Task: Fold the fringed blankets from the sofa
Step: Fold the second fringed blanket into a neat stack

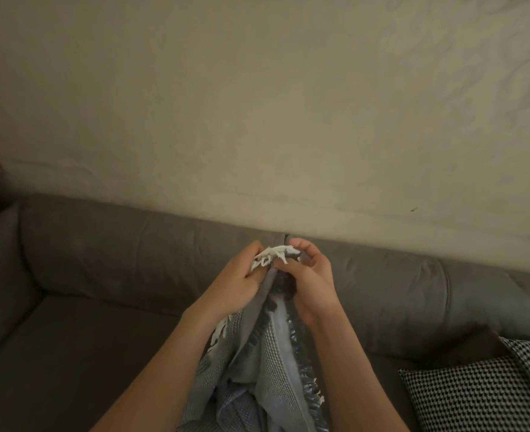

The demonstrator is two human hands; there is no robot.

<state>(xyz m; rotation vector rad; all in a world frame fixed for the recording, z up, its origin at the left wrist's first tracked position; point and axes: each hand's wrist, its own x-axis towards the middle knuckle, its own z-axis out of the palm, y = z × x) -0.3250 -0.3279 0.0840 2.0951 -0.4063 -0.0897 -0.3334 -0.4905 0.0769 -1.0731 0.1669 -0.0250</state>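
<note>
The white fringe [273, 255] of the grey blanket [270, 363] is pinched in the curled grip of the left hand [242, 282] and the right hand [312, 275], which are held close together above the sofa [101, 244]. The blanket is hung lengthwise, from the grip down toward the person. A checked cushion [475, 397] is seen at the right.

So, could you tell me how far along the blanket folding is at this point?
Early. No folded fringed blanket shows on the sofa. In hand: the left hand and right hand pinch the fringed edge of the grey blanket together, the rest hanging loose and bunched below. Left: squaring it, making further folds, setting it down.
</note>
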